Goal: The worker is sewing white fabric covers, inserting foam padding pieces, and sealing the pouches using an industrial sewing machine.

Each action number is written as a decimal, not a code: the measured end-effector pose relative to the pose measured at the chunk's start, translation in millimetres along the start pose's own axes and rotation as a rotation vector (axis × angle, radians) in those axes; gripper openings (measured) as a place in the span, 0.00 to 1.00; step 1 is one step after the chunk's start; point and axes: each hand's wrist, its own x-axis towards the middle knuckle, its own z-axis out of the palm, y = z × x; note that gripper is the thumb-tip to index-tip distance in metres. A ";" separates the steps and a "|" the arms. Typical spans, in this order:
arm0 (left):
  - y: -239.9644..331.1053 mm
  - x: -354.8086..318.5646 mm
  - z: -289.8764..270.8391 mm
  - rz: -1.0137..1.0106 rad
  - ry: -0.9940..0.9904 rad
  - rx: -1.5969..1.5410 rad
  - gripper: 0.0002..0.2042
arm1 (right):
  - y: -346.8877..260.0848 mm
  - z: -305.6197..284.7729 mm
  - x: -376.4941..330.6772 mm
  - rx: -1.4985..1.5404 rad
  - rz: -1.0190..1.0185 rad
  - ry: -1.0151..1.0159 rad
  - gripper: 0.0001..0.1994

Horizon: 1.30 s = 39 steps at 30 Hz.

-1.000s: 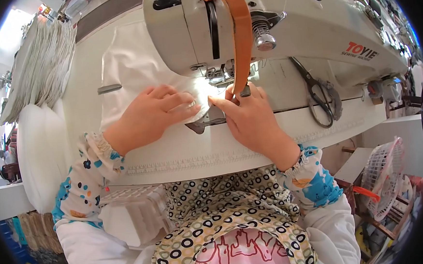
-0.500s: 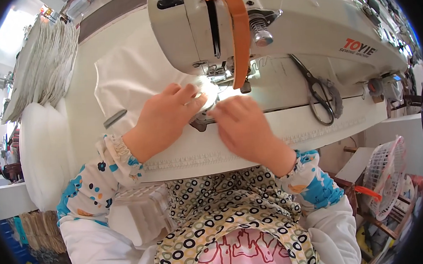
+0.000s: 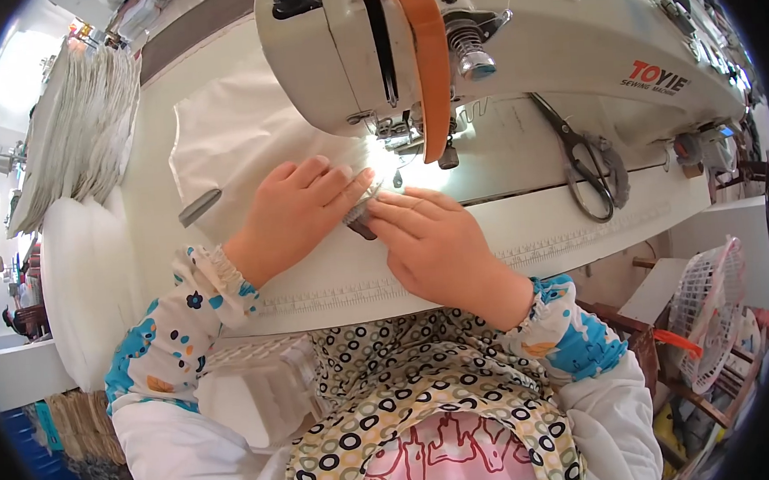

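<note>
White cloth [image 3: 228, 131] lies between the tabletop's [image 3: 533, 218] left edge and the sewing machine [image 3: 514, 56]; grey bar [image 3: 200, 207] at its near-left edge. Looks light, limp, maybe slippery: I'd press it flat and take it by the edge. Left hand [image 3: 290, 215] over it, fingers stretched out. Right hand [image 3: 442, 245] toward the tabletop's front edge, fingertips just beside the left's. I can't tell if either pinches. Scissors [image 3: 576, 140] lie further right.

Fabric [image 3: 241, 130] lies on the table [image 3: 524, 223] left of the scissors [image 3: 566, 128]; a fan [image 3: 704, 304] stands farther right.
</note>
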 end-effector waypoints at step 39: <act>55.3 40.6 -17.3 -0.488 -0.297 -0.253 0.19 | -40.0 -14.0 -17.4 -0.085 0.130 0.096 0.08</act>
